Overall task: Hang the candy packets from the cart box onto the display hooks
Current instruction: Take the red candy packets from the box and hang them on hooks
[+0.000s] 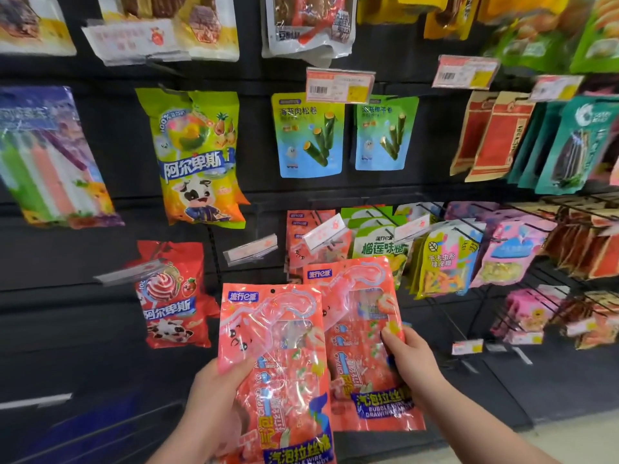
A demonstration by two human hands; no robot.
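I hold two pink-red candy packets in front of the dark hook wall. My left hand (214, 400) grips the nearer candy packet (278, 363) by its left edge, thumb on the front. My right hand (413, 366) pinches the second candy packet (360, 329) at its right edge; this one lies partly behind the first. More packets of the same kind hang on a display hook (318, 242) just above them. An empty hook with a clear tag (251, 250) juts out to the left of that row. The cart box is out of view.
Lollipop bags (201, 155) hang at the left, a red one (170, 296) below. Green durian candy packets (378, 249), yellow gummy packets (445, 259) and pink packets (512, 252) fill hooks to the right. Seaweed roll packets (310, 139) hang above. Wire hooks protrude at lower right.
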